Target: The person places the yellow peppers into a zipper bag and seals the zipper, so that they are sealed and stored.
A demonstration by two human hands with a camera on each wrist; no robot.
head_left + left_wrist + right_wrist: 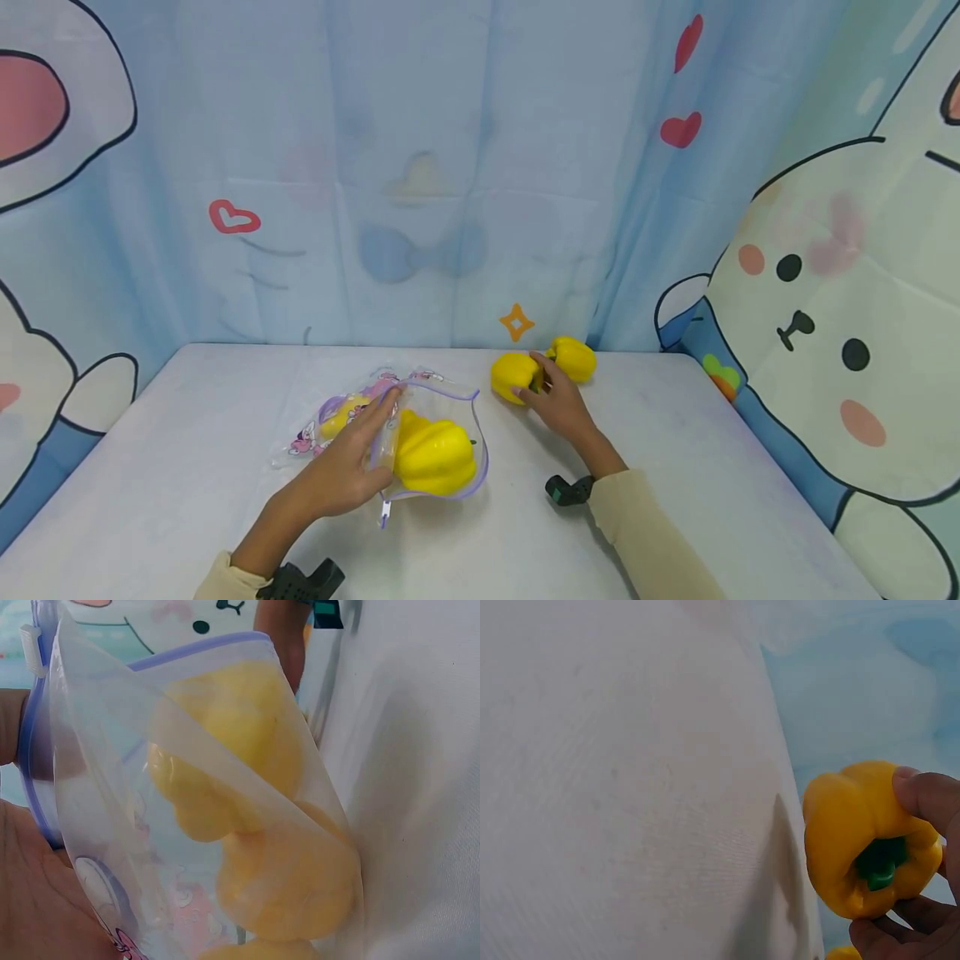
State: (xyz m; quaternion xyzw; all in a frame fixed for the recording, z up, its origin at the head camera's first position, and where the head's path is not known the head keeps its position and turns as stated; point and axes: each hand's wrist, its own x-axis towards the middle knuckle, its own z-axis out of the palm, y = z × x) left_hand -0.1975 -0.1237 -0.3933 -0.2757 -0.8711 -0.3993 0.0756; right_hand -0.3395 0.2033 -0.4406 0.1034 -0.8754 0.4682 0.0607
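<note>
My left hand (347, 468) grips the side of a clear zip bag (483, 457) with a purple zip edge, its mouth spread toward the right. Inside the bag, a yellow bell pepper (437, 457) lies near the mouth, and more yellow shows deeper (339, 419). The left wrist view has several peppers through the bag's cloudy film (112, 787). My right hand (561, 407) holds another yellow bell pepper (512, 377) between thumb and fingers. Its green stem (880, 874) faces the right wrist camera. Just behind that hand sits one more yellow bell pepper (576, 358).
A white table (225, 467) spreads under everything, its far edge against a blue curtain (360, 275) with cartoon prints. The bag's zip slider (385, 512) hangs at the near corner of its mouth. Dark wrist cameras (568, 490) are on both wrists.
</note>
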